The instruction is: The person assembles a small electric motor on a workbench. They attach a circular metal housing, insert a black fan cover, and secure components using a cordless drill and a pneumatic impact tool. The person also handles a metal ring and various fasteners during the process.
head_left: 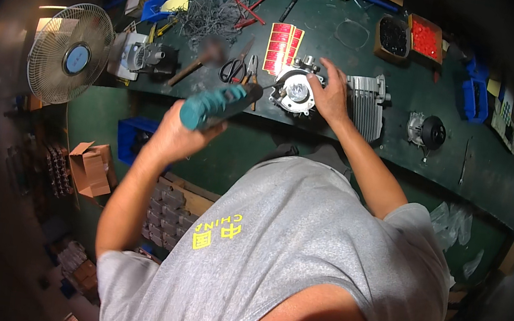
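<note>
My left hand (185, 135) is wrapped round the grip of a teal and black power screwdriver (215, 104). The bit points right, at the left side of a round, silver metal motor housing (296, 91) with a pale centre. My right hand (332, 97) grips that housing from its right side, thumb on top and fingers at the far edge. Whether the bit touches a screw is too small to tell. Right beside this hand stands a silver finned metal housing (365, 110). Sheets of red labels (280, 45) lie just beyond the round housing.
On the green bench (434, 93) lie a hammer (194, 66), scissors (232, 70), pliers (253, 69) and a heap of grey wires (207, 17). A fan (71, 55) stands at left. Boxes of black parts (393, 37) and red parts (424, 38) sit far right; a small motor (426, 131) is nearer.
</note>
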